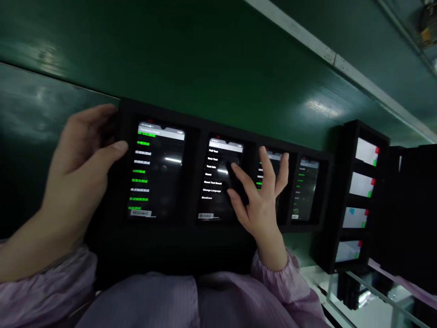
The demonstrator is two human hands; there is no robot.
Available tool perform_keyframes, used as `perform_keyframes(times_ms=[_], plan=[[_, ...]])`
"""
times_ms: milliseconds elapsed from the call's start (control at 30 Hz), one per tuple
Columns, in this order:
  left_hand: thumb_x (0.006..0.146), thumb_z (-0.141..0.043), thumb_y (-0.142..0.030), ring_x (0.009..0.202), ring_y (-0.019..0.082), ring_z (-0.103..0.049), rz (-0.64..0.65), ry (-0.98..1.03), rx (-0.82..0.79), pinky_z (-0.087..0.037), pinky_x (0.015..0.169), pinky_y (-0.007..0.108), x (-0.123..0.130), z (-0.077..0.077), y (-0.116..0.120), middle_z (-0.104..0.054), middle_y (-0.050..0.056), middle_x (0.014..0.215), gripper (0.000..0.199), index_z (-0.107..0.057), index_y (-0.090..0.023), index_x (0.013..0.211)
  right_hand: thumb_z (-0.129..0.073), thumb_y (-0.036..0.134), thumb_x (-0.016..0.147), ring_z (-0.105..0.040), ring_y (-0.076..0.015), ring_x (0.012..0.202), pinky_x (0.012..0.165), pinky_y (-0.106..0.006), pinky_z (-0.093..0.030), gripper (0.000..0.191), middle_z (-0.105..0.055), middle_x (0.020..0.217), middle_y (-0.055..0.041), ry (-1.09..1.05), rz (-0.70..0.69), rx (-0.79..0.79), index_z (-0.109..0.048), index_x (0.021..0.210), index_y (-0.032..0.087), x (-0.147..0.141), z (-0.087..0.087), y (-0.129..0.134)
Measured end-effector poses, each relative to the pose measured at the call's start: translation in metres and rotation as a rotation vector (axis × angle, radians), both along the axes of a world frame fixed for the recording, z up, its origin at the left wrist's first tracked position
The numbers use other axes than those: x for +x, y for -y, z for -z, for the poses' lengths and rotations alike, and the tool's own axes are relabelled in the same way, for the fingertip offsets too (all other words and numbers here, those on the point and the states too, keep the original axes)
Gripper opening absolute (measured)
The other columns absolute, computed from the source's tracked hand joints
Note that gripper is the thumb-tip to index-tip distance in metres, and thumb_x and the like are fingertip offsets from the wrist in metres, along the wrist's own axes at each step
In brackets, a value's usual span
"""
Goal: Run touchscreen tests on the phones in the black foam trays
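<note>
A long black tray (pixel 191 122) lies before me, with several smartphones set in its compartments, screens up and lit. My left hand (pixel 82 159) grips the tray's left end, thumb on the near rim and fingers behind the edge. The leftmost phone (pixel 157 173) shows a list in green and white. Over the second phone (pixel 215 182), which displays a white text menu, my right hand (pixel 261 196) is spread with its index fingertip at the screen; contact cannot be made out. That hand partly covers the third phone (pixel 273 157). The rightmost phone (pixel 305 189) shows a dimmer list.
Another black tray (pixel 346 173) stands at the right, holding several phones with pale screens and red and green corners. Beyond it is a dark black mass (pixel 406 209). The green tabletop (pixel 170 54) extends behind, crossed by a pale strip (pixel 293 29).
</note>
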State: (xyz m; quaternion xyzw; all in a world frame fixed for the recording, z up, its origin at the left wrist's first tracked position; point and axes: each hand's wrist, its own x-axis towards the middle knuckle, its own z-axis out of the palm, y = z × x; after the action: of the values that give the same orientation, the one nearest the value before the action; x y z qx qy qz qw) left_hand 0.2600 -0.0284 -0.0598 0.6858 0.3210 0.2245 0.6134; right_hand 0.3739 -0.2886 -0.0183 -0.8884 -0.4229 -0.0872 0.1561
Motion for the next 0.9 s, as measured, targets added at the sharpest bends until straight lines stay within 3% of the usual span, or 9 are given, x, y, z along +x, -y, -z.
perform_keyframes(times_ms=[133,300,433,567,667,767,900], plan=[[0.076,-0.084,-0.032,0.144,0.028,-0.048,-0.053,-0.019,-0.021,-0.015,0.134,0.066,0.004,-0.008,0.001,-0.059,0.004,0.145,0.068,-0.059,-0.021,0.139,-0.063,0.033,0.099,-0.006,-0.0471,0.16,0.123,-0.076,-0.022,0.036,-0.03,0.17,-0.0079,-0.005,0.02,-0.018,-0.062,0.134,0.026,0.0,0.002,-0.001],[0.078,-0.077,-0.017,0.137,0.023,-0.054,-0.055,-0.063,-0.044,-0.023,0.133,0.061,0.01,-0.017,0.004,-0.061,0.006,0.141,0.063,-0.058,-0.018,0.138,-0.057,0.034,0.1,-0.016,-0.0441,0.159,0.125,-0.071,-0.023,0.032,-0.038,0.167,-0.0065,0.022,-0.02,0.108,-0.066,0.13,0.024,0.004,-0.002,0.005],[0.079,-0.078,-0.021,0.137,0.024,-0.054,-0.042,-0.076,-0.031,-0.03,0.132,0.057,0.008,-0.02,0.004,-0.06,0.007,0.143,0.064,-0.057,-0.017,0.139,-0.058,0.031,0.099,-0.023,-0.0437,0.157,0.125,-0.066,-0.028,0.03,-0.044,0.162,-0.0067,0.035,-0.026,0.153,-0.07,0.126,0.023,0.005,-0.003,0.01],[0.082,-0.077,-0.052,0.149,0.03,-0.044,0.18,-0.155,0.008,-0.035,0.13,0.058,0.002,-0.018,-0.007,-0.046,0.008,0.157,0.085,-0.039,-0.024,0.153,-0.057,0.029,0.1,-0.033,-0.0417,0.154,0.123,-0.062,-0.035,0.027,-0.053,0.155,-0.0069,0.036,-0.034,0.21,-0.074,0.119,0.022,0.004,-0.004,0.016],[0.072,-0.076,-0.074,0.155,0.036,-0.033,0.371,-0.272,0.069,-0.028,0.13,0.065,-0.005,-0.011,-0.027,-0.024,0.01,0.17,0.115,-0.018,-0.028,0.16,-0.055,0.027,0.101,-0.037,-0.0386,0.152,0.121,-0.057,-0.04,0.025,-0.06,0.147,-0.0047,0.033,-0.069,0.258,-0.077,0.111,0.025,0.002,-0.005,0.018],[0.061,-0.08,-0.079,0.16,0.043,-0.017,0.568,-0.323,0.181,-0.023,0.123,0.075,-0.017,-0.001,-0.048,-0.004,0.012,0.174,0.14,0.004,-0.03,0.162,-0.056,0.024,0.099,-0.039,-0.0366,0.15,0.119,-0.053,-0.042,0.024,-0.062,0.143,-0.004,0.019,-0.131,0.268,-0.079,0.105,0.025,-0.001,-0.005,0.017],[0.065,-0.078,-0.078,0.161,0.045,-0.01,0.651,-0.352,0.305,-0.023,0.121,0.076,-0.03,0.005,-0.059,-0.001,0.009,0.175,0.138,0.009,-0.034,0.161,-0.059,0.021,0.096,-0.041,-0.0355,0.148,0.117,-0.051,-0.046,0.021,-0.065,0.138,-0.0057,-0.038,-0.222,0.252,-0.079,0.099,0.024,-0.006,-0.005,0.011]])
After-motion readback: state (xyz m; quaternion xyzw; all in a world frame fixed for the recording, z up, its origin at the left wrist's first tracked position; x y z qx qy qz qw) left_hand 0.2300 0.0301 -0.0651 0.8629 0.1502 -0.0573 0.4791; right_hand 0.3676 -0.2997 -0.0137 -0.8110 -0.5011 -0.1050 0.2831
